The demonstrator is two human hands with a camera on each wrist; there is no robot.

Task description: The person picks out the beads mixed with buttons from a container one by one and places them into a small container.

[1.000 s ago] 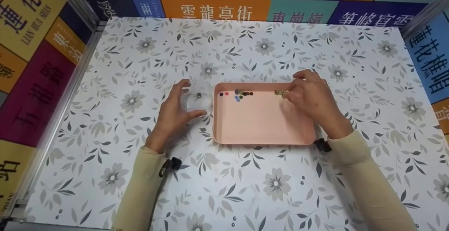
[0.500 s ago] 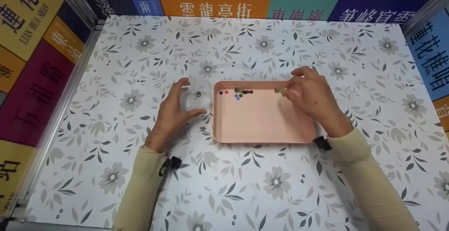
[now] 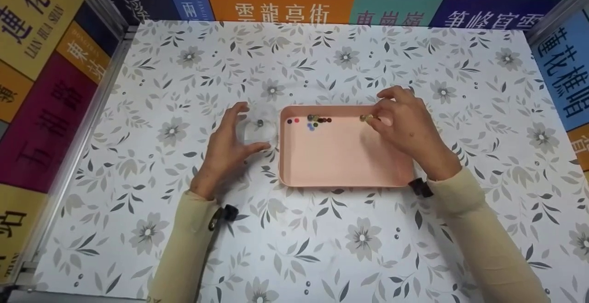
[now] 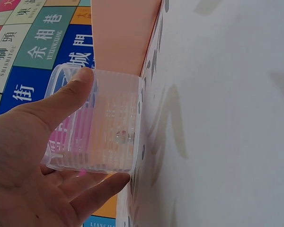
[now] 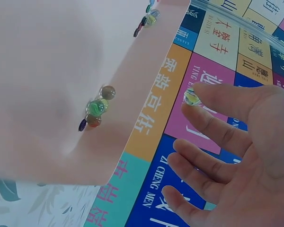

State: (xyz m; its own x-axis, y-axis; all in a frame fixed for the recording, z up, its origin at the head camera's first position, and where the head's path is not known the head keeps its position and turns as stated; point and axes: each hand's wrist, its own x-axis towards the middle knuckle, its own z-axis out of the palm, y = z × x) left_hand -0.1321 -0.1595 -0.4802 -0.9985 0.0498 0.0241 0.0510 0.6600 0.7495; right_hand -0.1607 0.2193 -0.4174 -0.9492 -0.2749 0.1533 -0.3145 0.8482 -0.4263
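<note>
wide floral tabletop [image 3: 230, 73], edges [image 3: 294, 24] well beyond tray [image 3: 340, 158] and hands [image 3: 224, 144] [image 3: 408, 128]

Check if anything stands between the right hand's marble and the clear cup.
Yes, the left wall of the pink tray stands between the marble and the cup. Lifting over it should likely work; the loose marbles lie low on the tray floor.

Beige long sleeves [image 3: 184, 245], black wrist cameras [image 3: 230, 212]
</note>
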